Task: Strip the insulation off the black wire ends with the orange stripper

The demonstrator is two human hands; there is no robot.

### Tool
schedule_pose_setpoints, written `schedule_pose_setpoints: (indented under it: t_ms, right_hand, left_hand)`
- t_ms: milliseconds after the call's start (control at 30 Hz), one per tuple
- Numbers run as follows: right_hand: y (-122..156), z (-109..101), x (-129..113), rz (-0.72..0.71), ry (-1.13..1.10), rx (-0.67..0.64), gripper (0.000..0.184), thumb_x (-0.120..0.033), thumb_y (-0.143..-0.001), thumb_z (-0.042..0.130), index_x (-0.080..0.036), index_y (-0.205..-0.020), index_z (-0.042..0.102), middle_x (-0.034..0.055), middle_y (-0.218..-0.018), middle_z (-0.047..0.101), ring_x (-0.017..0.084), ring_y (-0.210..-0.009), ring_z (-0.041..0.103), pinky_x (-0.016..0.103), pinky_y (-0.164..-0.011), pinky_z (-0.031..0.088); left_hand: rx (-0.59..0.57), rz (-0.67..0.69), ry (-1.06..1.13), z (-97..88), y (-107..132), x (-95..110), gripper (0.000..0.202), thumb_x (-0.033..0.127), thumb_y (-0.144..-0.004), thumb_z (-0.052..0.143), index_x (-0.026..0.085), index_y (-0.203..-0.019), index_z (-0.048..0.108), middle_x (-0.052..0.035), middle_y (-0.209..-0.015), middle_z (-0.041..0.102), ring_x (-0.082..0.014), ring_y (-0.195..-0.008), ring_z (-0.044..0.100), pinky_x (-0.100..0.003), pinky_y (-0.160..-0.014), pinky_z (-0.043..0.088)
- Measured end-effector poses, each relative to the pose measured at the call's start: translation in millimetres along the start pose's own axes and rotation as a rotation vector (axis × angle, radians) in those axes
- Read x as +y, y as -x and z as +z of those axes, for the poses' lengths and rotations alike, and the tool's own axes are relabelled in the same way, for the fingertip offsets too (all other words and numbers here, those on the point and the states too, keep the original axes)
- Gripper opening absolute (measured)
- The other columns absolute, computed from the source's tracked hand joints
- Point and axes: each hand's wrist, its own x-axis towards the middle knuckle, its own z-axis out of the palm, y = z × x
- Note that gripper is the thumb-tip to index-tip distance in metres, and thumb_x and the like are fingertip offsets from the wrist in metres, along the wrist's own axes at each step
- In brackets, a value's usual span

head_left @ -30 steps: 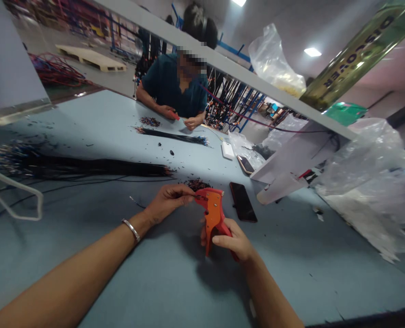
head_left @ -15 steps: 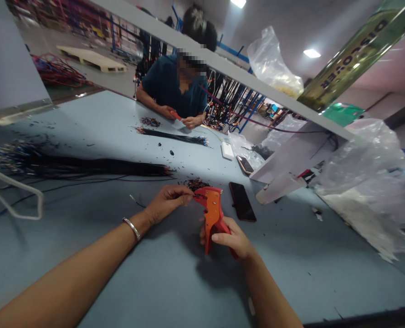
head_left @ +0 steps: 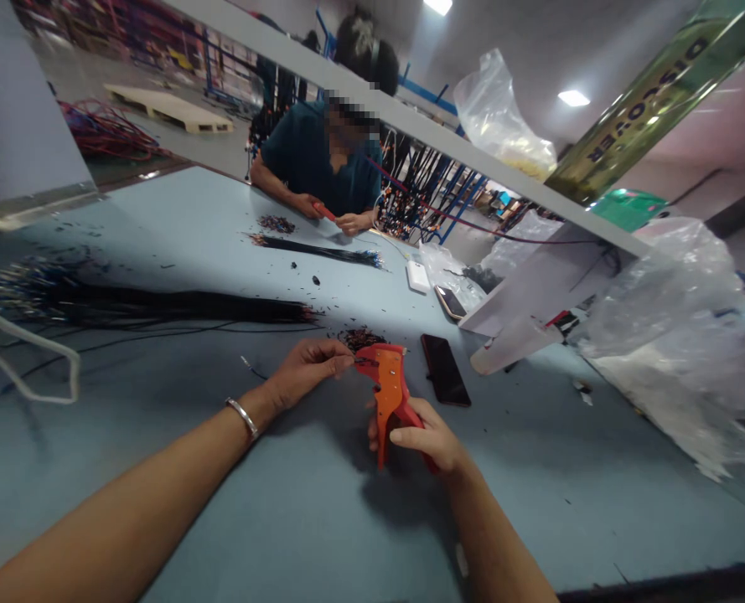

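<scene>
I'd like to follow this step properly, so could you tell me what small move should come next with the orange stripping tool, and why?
Probably a squeeze of the handles. The right hand already grips the orange plastic wire-stripping tool, and the left hand pinches something thin, likely a wire, at its head. The jaw itself is too small to read.

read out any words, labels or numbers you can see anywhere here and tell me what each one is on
"DISCOVER": dark capitals running along the green and gold banner, upper right, seen tilted.
Orange wire stripper in the right hand: no marking that can be read.
Black phone on the table: screen dark, no text.
White box farther along the table: too small to read.
</scene>
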Motion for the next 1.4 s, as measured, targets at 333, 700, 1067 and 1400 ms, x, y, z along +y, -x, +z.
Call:
schedule_pose_setpoints:
  t_ms: [333,700,1067,1400]
  right_hand:
    - [1,-1,1,0.005,0.011,-0.003,0.046,-0.032,-0.069,0.075,-0.012,-0.107,0.059,0.0081,-0.084,0.066,0.021,-0.071,0.064,0.033,-0.059,0.053]
    - [2,-1,3,-0.009,-0.004,-0.006,0.045,-0.031,-0.069,0.075,-0.012,-0.108,0.059,0.0076,-0.084,0.066,0.02,-0.071,0.064,0.032,-0.059,0.052]
    - [0,-3,5,-0.021,-0.021,-0.017,0.044,-0.03,-0.069,0.074,-0.011,-0.107,0.06,0.0086,-0.084,0.067,0.021,-0.071,0.065,0.032,-0.058,0.053]
    - [-3,-6,10,-0.012,-0.081,0.034,0.041,-0.027,-0.071,0.071,-0.011,-0.108,0.061,0.0093,-0.087,0.067,0.02,-0.073,0.066,0.033,-0.062,0.053]
  left_hand:
    - [-0.001,-0.032,0.07,1.1,0,0,0.024,0.037,-0.07,0.07,0.014,-0.065,0.066,0.0044,-0.052,0.049,-0.0083,-0.053,0.041,-0.021,-0.053,0.034]
    - [-0.025,0.003,0.076,-1.6,-1,-5,0.023,0.036,-0.073,0.069,0.014,-0.07,0.066,0.0047,-0.054,0.048,-0.0087,-0.054,0.04,-0.022,-0.056,0.033]
    - [-0.026,-0.026,0.051,-1.5,0,-1,0.025,0.038,-0.074,0.067,0.013,-0.068,0.063,0.0051,-0.054,0.047,-0.0081,-0.055,0.04,-0.021,-0.056,0.032]
    - [0.057,-0.096,0.04,1.2,1,-1,0.028,0.04,-0.073,0.066,0.014,-0.065,0.058,0.0052,-0.056,0.048,-0.0081,-0.054,0.04,-0.02,-0.054,0.033]
